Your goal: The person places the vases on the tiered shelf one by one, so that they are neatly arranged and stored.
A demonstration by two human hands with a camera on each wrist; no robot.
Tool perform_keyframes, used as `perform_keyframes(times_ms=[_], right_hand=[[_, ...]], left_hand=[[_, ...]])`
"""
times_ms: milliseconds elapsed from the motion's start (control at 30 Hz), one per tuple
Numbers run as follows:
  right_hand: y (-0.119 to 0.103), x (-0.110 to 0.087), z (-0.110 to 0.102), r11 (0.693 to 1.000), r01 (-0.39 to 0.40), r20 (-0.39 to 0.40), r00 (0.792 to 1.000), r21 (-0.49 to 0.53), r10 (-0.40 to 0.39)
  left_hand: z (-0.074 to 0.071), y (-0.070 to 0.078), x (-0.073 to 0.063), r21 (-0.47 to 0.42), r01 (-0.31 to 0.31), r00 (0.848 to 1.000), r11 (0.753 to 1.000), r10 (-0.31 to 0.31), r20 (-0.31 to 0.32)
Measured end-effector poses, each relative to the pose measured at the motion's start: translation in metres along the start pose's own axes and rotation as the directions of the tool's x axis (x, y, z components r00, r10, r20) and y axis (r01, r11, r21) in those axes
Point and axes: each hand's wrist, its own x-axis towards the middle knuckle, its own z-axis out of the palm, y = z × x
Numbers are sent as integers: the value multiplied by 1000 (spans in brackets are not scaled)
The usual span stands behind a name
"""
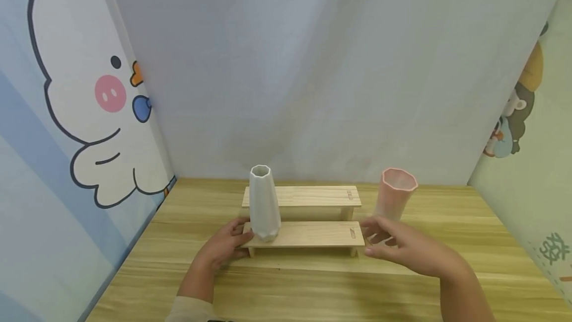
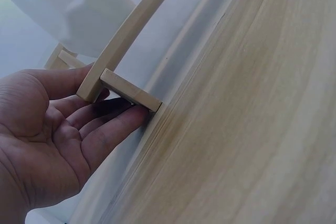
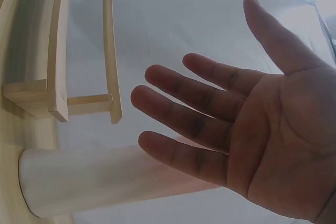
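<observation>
A two-step wooden stand (image 1: 313, 234) sits on the table in the head view. My left hand (image 1: 223, 245) grips its left end, thumb at the board's edge and fingers against the side leg (image 2: 131, 90). On the lower step's left end, near that thumb, stands a white faceted vase (image 1: 264, 205), upright. Past the stand's right end, my right hand (image 1: 408, 248) has its fingers spread and holds nothing. Behind that hand a pink vase (image 1: 393, 198), paler toward its base, stands on the table; the hand hides its lower part in the head view.
The wood-grain table (image 1: 277, 294) reaches back to a plain grey-white curtain (image 1: 304, 73). A side panel with a cartoon bird (image 1: 80, 53) borders the left, and a pale green printed panel (image 1: 532, 183) the right.
</observation>
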Motion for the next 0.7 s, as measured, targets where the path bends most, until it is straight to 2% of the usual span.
perform_keyframes(times_ms=[200, 433, 700], right_hand=[[4, -11, -12, 999, -41, 24, 999, -17, 41], [5, -19, -24, 1000, -26, 31, 999, -2, 26], [14, -29, -33, 999, -33, -1, 999, 4, 33]], left_hand=[[-1, -2, 0, 6, -1, 1000, 1000, 1, 14], [-3, -2, 1, 9, 3, 1000, 1000, -4, 23], [-3, -3, 2, 8, 0, 1000, 1000, -1, 20]])
